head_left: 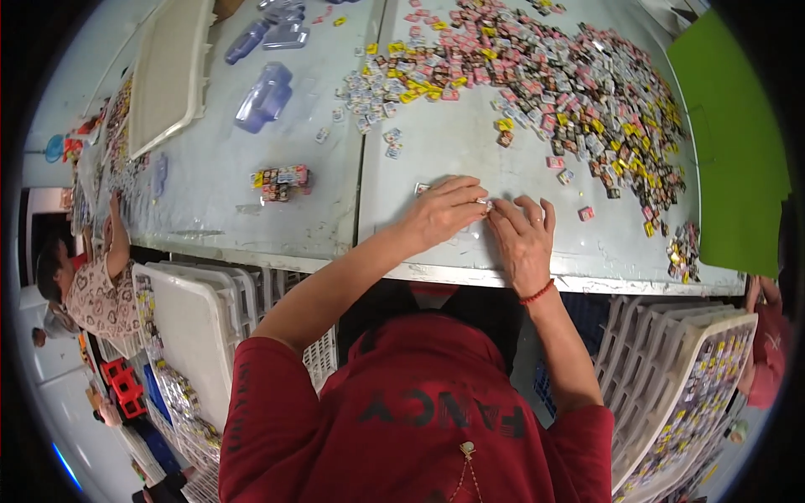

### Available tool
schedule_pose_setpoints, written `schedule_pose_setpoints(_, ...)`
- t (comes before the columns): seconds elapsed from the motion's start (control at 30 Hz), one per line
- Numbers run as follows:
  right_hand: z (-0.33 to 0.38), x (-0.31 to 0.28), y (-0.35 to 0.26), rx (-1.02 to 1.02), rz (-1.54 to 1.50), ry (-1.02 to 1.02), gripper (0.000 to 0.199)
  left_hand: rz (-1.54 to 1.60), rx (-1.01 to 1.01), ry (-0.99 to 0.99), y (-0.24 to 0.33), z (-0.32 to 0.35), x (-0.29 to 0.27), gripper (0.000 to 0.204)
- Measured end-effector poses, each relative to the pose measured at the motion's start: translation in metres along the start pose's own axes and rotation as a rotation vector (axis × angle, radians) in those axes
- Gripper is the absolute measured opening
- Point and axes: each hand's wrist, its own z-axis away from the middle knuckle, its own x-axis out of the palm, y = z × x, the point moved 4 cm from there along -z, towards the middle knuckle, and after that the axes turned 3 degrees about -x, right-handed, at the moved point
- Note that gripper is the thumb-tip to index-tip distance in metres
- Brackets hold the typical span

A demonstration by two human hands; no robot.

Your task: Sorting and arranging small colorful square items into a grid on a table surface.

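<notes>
My left hand [444, 211] and my right hand [523, 241] meet over the table near its front edge. Their fingertips pinch a small whitish packet [484, 202] between them; the fingers partly cover it. Another small pale packet [422, 189] lies just beyond my left knuckles. The outer fingers of my right hand are raised and spread, and a red bracelet circles that wrist. Further off, a loose heap of small printed packets [537, 71] in pink, black, yellow and white spreads over the table. A few single packets, such as a pink one [586, 214], lie nearer my right hand.
On the left tabletop [314, 184] are a small cluster of packets [282, 183], clear bluish plastic trays [264, 98] and a large white tray [172, 71]. White racks [189, 318] stand below the table on both sides. A green panel [734, 142] borders the right. Other people work at both sides.
</notes>
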Motion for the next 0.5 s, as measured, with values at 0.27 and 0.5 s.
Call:
schedule_pose_setpoints(0.27, 0.007, -0.007, 0.007, 0.109, -0.213, 0.023, 0.025, -0.099, -0.055, -0.026, 0.015, -0.007, -0.013, 0.021)
schedule_pose_setpoints(0.5, -0.016, -0.003, 0.056, 0.229, -0.113, 0.063, 0.020, -0.413, -0.129, -0.024, -0.058, 0.015, -0.084, 0.023)
